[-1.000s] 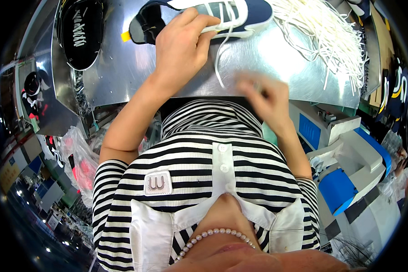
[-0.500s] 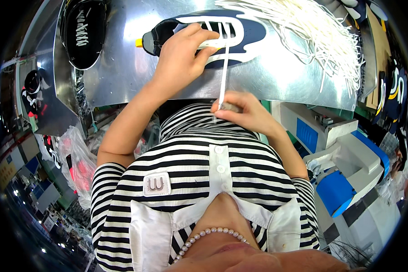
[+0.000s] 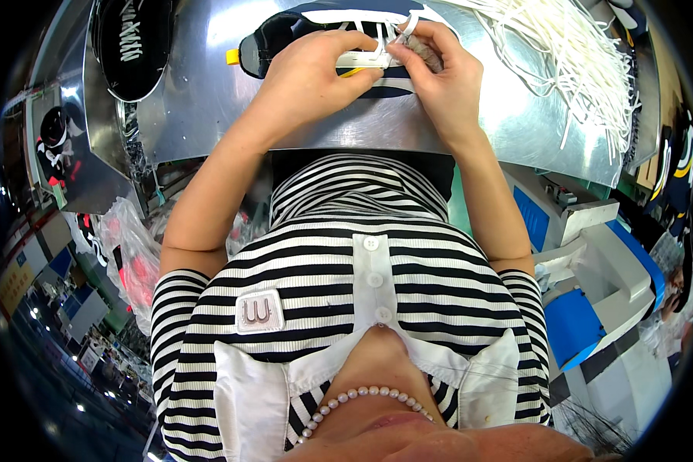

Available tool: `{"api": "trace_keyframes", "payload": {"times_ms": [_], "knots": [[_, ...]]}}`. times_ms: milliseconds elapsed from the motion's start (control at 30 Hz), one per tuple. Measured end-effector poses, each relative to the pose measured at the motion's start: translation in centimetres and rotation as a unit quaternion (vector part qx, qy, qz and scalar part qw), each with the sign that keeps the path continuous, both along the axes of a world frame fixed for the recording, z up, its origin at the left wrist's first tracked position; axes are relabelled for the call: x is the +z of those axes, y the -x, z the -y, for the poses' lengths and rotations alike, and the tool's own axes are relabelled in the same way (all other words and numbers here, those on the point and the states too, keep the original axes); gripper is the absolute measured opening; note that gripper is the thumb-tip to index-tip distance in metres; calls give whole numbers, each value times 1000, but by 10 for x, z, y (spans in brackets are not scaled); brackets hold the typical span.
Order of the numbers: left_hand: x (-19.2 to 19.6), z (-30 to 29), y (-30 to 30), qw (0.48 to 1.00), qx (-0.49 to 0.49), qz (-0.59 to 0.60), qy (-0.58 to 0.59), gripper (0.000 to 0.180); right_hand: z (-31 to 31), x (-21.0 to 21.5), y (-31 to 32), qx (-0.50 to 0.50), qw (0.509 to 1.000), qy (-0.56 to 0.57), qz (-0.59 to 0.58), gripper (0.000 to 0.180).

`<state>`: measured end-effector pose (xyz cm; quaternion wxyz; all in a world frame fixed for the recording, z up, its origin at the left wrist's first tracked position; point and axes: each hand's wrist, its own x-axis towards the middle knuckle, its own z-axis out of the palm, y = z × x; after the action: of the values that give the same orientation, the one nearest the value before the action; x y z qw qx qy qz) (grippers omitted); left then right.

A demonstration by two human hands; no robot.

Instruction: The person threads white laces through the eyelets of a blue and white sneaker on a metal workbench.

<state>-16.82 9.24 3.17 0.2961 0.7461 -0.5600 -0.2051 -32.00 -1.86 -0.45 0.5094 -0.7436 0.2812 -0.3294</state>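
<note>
Several black and red pieces (image 3: 56, 150) sit off at the far left from where I stand. Below them slumps a clear bag (image 3: 131, 258), with pink showing through its plastic. Next comes a black oval piece (image 3: 133, 65) with white zigzag lines, on the metal table (image 3: 200, 108), well apart from the shoe (image 3: 359, 59). That shoe, navy and white with a yellow tab (image 3: 232, 57), lies mid-table, heel to the left; its opening looks dark inside. The left hand (image 3: 312, 69) pinches the shoe's near eyelet edge, hiding part of its side. The right hand (image 3: 446, 69), a greyish wrap (image 3: 423, 52) on one finger, pinches a white lace (image 3: 412, 25) and blocks much of the toe. Farther right, loose laces (image 3: 574, 73) sprawl in a heap. Beyond the table's edge stands a grey-and-blue machine (image 3: 620, 266); dark blue pieces (image 3: 679, 185) show at the far right.
</note>
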Motion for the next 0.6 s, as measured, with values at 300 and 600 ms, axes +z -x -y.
{"api": "trace_keyframes", "payload": {"times_ms": [300,600], "knots": [[-5,7,10,995,34,98,3,27,-10,11,10,-36,999,-28,-5,22],[-6,10,8,997,29,75,10,26,-23,15,39,22,989,-86,-116,19]]}}
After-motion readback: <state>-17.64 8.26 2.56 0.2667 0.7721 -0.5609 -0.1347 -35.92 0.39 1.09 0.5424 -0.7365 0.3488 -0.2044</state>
